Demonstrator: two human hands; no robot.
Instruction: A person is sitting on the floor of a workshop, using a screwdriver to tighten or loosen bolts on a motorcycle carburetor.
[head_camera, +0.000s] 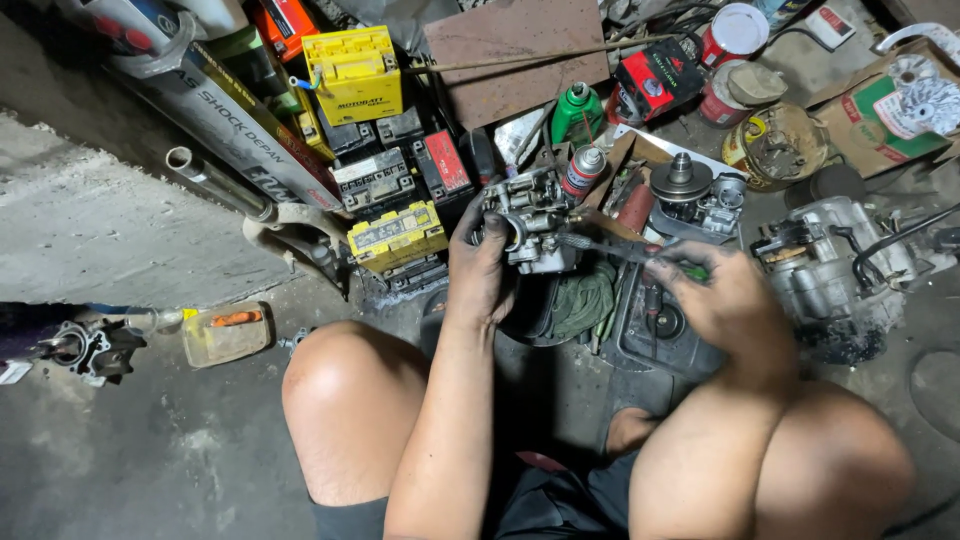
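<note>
Person squats on the floor (150, 470), knees either side, both hands up front over a black tray (640, 345).

Left hand (480, 265) is closed round a carburetor (530, 225), gripping its left side and holding it up off the floor, just above a green rag (585, 298). Right hand (715, 300) is closed on a screwdriver (610, 247) w/ a green handle; shaft runs left and the tip sits at the carb's right side, touching or all but touching, can't tell which screw.

Progress, as a judgement: carb is already off the bike and in hand, body looks whole, bowl and top seem on. So it reads as early in the screw work, either adjusting or starting to open it; no loose carb screws or parts visible near the hands. Most of the strip or clean seems undone.

Around the hands: spray can (585, 168) w/ red cap just beyond the carb, green bottle (577, 112) behind that. A second carb-like part (695, 195) beyond the right hand, engine block (830, 265) to its right. Batteries (395, 235), yellow and black, stacked beyond the left hand. Small plastic tub (225, 332) well off to the left.
</note>
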